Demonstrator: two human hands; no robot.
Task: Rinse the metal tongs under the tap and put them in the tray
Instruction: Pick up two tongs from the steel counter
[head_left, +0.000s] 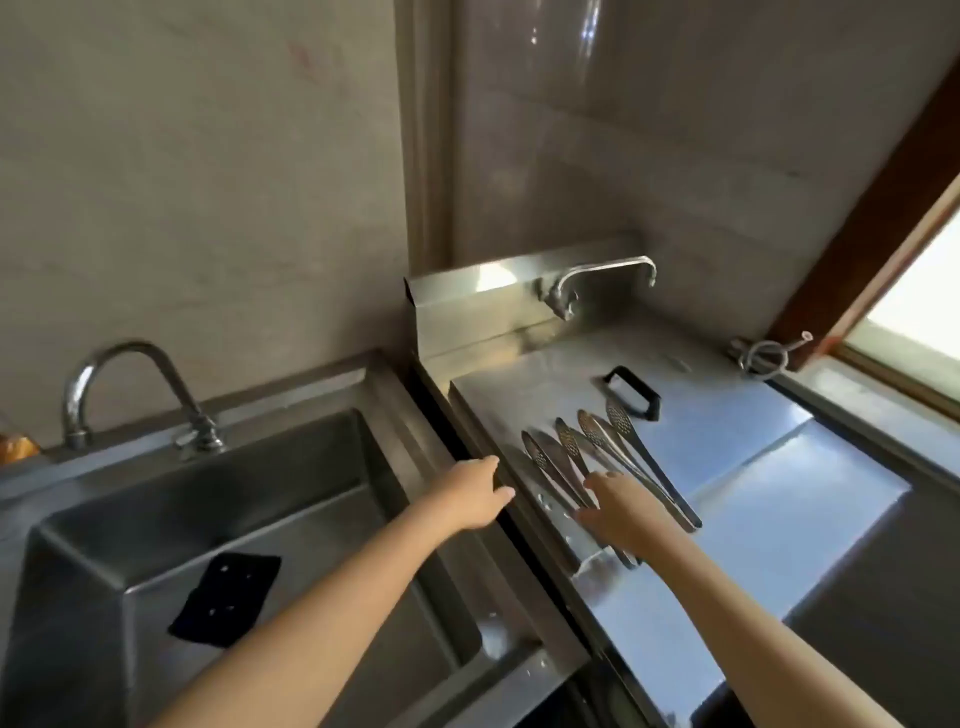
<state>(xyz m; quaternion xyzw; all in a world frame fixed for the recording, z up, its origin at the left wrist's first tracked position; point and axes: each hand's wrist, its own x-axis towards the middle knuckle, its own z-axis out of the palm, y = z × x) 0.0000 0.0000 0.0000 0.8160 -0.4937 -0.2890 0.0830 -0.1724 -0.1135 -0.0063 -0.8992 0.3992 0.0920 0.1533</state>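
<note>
Several metal tongs (613, 452) with perforated tips lie side by side on a flat steel tray (737, 467) to the right of the sink. My right hand (621, 512) rests on the handle ends of the left-hand tongs, fingers spread over them. My left hand (475, 496) sits on the tray's left edge, fingers curled over the rim, holding no tongs. The curved tap (119, 384) stands at the back left of the sink (332, 499); no water runs from it.
A black mat (226, 597) lies on the sink floor. A second tap (597, 283) is mounted on the steel splashback behind the tray. The tray has a black handle (634, 392). A coiled hose (766, 353) lies at the back right, near a window (914, 306).
</note>
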